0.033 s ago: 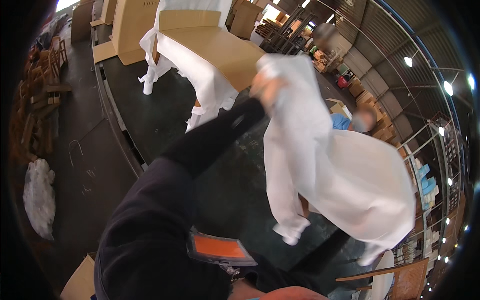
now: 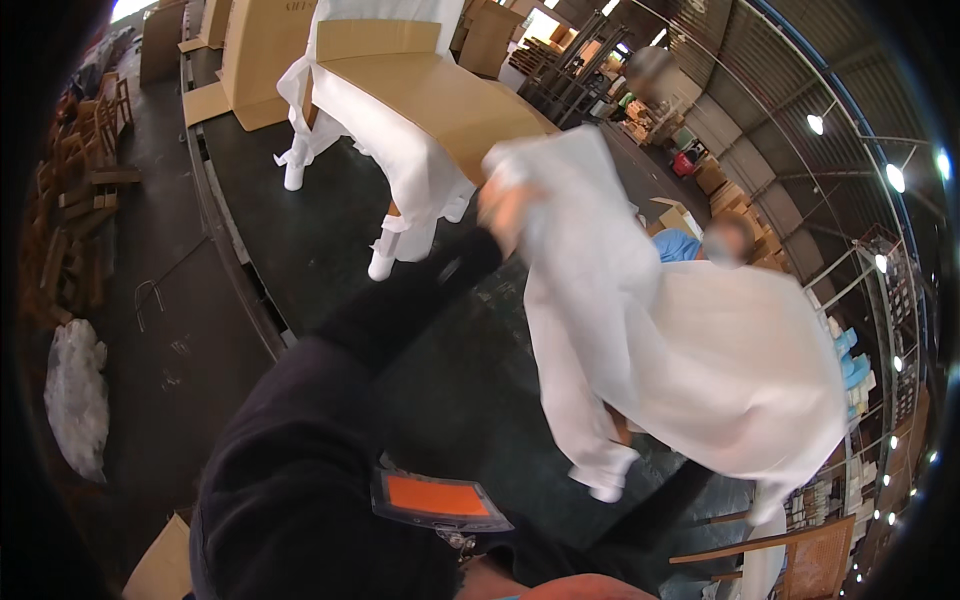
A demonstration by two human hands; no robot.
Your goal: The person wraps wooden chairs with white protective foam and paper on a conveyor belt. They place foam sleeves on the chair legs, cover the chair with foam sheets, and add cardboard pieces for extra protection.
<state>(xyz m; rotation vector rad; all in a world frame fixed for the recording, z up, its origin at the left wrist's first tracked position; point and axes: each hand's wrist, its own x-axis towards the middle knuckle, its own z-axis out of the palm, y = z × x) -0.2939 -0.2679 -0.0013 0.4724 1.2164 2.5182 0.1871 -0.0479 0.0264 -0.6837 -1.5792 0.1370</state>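
My left hand (image 2: 505,212) is raised near the middle of the frame, blurred, its fingers closed on the top edge of a big white foam sheet (image 2: 690,350) that hangs down and spreads across the right half. My dark sleeve (image 2: 330,400) runs up to it from the lower left. My right hand is hidden somewhere behind the sheet, so I cannot tell how its fingers stand.

Just behind my raised hand, in the upper middle, a chair (image 2: 400,130) stands on the dark conveyor belt (image 2: 300,230), its legs wrapped in white foam and its seat and back covered with tan cardboard. Tall brown cardboard boxes (image 2: 265,50) stand at the top of the frame, left of it.

At the bottom centre an orange rectangular badge (image 2: 437,497) in a dark frame hangs at my chest. At the far left lies a crumpled clear plastic bag (image 2: 75,395) on the floor. At the lower right a bare wooden chair (image 2: 800,555) shows. Another person in blue (image 2: 685,245) stands beyond the sheet.
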